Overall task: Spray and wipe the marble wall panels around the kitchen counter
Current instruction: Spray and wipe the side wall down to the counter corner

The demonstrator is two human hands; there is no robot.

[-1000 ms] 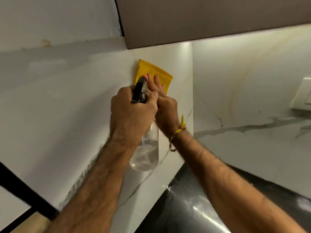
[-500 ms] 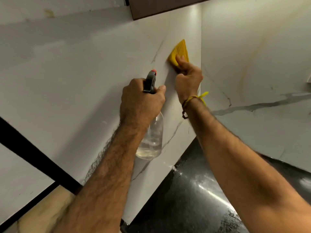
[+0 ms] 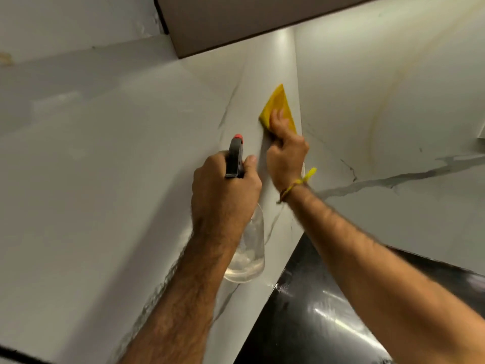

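Note:
My left hand (image 3: pixel 223 195) grips the neck of a clear spray bottle (image 3: pixel 249 256) with a black trigger head and red nozzle, held in front of the left white marble wall panel (image 3: pixel 105 158). My right hand (image 3: pixel 284 151) presses a folded yellow cloth (image 3: pixel 277 107) flat against that panel, close to the inside corner where it meets the right marble panel (image 3: pixel 393 122). The fingers lie over the cloth's lower part. The bottle holds a little clear liquid at its bottom.
A brown wall cabinet (image 3: pixel 236 19) overhangs the corner from above. The glossy black counter (image 3: pixel 315 316) lies below the panels at lower right. A white switch plate (image 3: pixel 482 132) shows at the right edge. A black strip (image 3: pixel 15 356) crosses the lower left corner.
My right hand has slid the yellow cloth rightward along the left panel toward the corner over the last second. The left hand with the bottle has stayed nearly still.

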